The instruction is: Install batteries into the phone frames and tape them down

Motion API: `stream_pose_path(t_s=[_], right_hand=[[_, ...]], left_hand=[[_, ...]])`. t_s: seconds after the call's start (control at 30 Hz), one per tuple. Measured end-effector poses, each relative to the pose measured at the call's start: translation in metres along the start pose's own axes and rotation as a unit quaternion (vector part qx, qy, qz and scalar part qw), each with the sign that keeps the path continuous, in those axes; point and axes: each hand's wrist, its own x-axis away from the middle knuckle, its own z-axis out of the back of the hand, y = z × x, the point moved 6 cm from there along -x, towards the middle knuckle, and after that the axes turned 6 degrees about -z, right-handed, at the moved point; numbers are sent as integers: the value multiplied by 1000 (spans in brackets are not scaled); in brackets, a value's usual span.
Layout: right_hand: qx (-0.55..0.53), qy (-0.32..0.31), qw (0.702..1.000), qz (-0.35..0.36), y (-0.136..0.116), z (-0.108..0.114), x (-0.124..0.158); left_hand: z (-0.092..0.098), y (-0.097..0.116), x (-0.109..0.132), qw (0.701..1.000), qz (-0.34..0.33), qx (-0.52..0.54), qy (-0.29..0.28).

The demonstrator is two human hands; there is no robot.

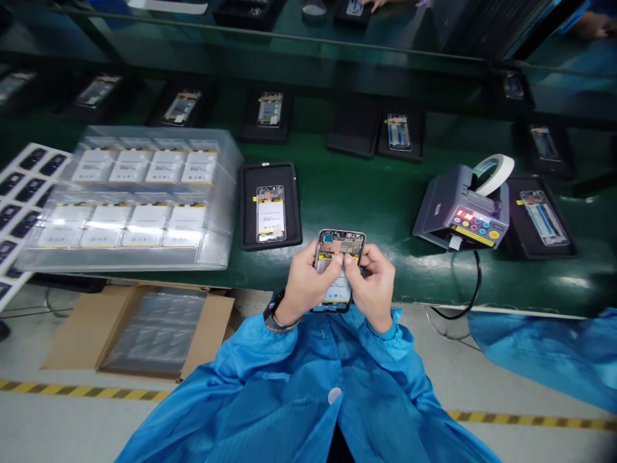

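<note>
My left hand [308, 278] and right hand [376, 283] were curled around a rectangular, open-backed phone [340, 290], thumbs [355, 275] on its interior, at the smooth green bench's [347, 186] near edge, near a matte black tray [294, 209].

Head view's looking from up on the wearer, aiming forward and pretty steeply down, with the blue coat [289, 399] filling 6 o'clock. It's sitting fairly close to the left hand [307, 278] and right hand [375, 283], while the green bench [357, 199] is stretching away toward 12.
</note>
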Motion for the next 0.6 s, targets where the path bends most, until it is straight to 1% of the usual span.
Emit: stream_pose_path(t_s=[0.1,0.2,0.27,0.33,0.37,0.4,0.43,0.47,0.5,0.53,0.57,0.6], right_hand=[[-27,0,999,-20,11,-4,-6],[-68,-14,996,-59,23,-13,-12],[-85,-35,992,-86,28,-16,-14],[-77,-64,990,-99,31,-9,-13],[-66,-60,991,-99,33,2,-13],[-53,-32,994,-94,35,21,-13],[-43,24,995,-83,38,46,-13],[-38,102,992,-69,40,77,-13],[-37,190,980,-54,43,111,-11],[-37,273,960,-41,46,143,-9],[-35,336,941,-35,48,172,-7],[-37,373,926,-40,51,194,-8]], left_hand=[[-1,-9,-2,1000,16,8,17],[-4,-31,-5,996,72,59,12],[-7,-45,-6,989,108,100,6],[-8,-55,-8,983,130,129,10],[-8,-59,-8,980,141,139,15],[-7,-63,-9,976,156,148,20],[-7,-67,-9,972,174,157,24],[-6,-70,-9,967,191,165,29],[-6,-73,-10,963,206,173,31],[-6,-76,-10,959,216,179,32],[-6,-78,-11,957,221,183,32],[-7,-80,-13,956,224,185,31]])
